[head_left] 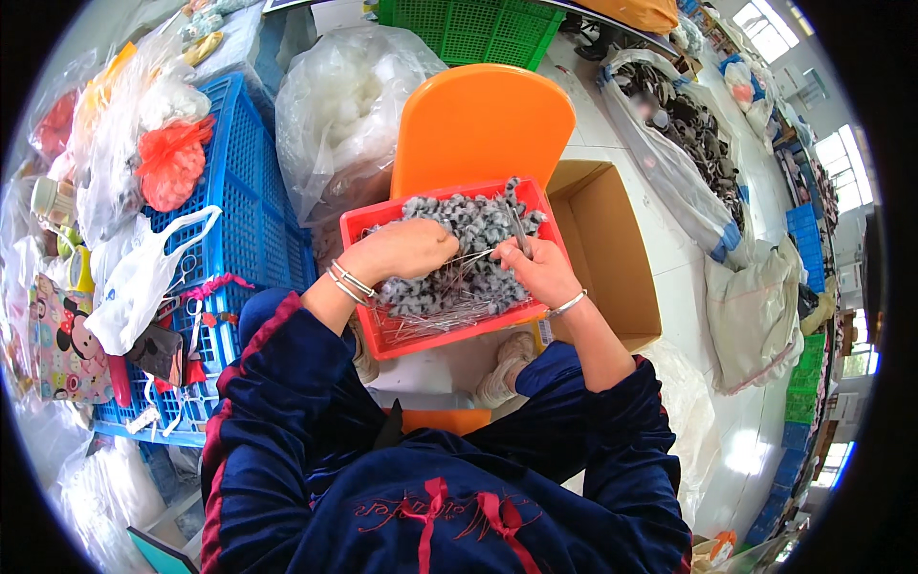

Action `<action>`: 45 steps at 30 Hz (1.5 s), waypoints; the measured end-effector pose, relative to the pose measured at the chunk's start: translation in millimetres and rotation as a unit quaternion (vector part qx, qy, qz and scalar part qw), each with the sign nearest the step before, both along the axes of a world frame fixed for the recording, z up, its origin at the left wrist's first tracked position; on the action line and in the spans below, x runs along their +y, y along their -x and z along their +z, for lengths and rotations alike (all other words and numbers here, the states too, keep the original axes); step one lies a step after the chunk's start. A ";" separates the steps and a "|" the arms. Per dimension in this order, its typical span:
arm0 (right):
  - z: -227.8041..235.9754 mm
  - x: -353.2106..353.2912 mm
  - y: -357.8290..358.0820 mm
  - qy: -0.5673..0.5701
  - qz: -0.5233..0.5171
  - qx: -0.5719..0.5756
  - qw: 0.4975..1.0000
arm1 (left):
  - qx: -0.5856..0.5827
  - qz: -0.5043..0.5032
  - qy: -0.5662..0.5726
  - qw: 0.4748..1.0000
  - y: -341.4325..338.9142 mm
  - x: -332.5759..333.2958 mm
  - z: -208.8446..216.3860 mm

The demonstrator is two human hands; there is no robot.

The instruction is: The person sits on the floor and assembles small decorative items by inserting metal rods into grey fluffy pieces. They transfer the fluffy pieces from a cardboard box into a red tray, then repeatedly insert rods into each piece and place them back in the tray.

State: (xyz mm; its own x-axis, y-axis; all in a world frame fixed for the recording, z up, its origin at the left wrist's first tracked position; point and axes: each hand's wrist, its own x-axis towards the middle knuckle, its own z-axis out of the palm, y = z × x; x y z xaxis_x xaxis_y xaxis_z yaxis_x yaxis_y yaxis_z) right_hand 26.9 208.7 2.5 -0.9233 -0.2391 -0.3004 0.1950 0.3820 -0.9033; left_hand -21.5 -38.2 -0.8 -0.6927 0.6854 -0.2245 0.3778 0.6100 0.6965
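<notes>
On an orange chair (483, 124) rests a red plastic tray (356, 230) filled with grey, fuzzy, mottled pieces (469, 215). Thin metal wires (430, 323) lie in its near part. My left hand (406, 251) is above the tray's left side, fingers curled closed; what they hold is hidden. To its right, my right hand (540, 273) is closed on a slim metal tool (521, 232), whose exact kind I cannot make out. Several thin wires run between the two hands, over the fuzzy pieces.
A blue plastic crate (239, 191) stands at left, with bags and a white carrier bag (143, 287) on it. Behind it sits a clear sack of white stuffing (354, 105). An open cardboard box (607, 249) touches the tray's right. Farther right are sacks (755, 316).
</notes>
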 end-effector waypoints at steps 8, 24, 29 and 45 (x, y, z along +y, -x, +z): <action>20.8 -23.3 -18.6 0.183 -0.002 -0.026 0.983 | -0.167 0.117 -0.224 0.953 0.2 12.4 30.1; 13.4 0.9 -5.3 0.125 -0.071 -0.024 0.989 | -0.039 0.241 -0.157 0.957 20.9 43.7 -21.0; 8.1 7.5 -2.0 0.089 -0.091 -0.017 0.992 | -0.065 0.255 -0.120 0.957 20.9 46.7 -45.4; 22.9 22.1 3.0 0.261 -0.164 -0.017 0.951 | -0.148 0.125 -0.189 0.963 4.4 26.5 18.5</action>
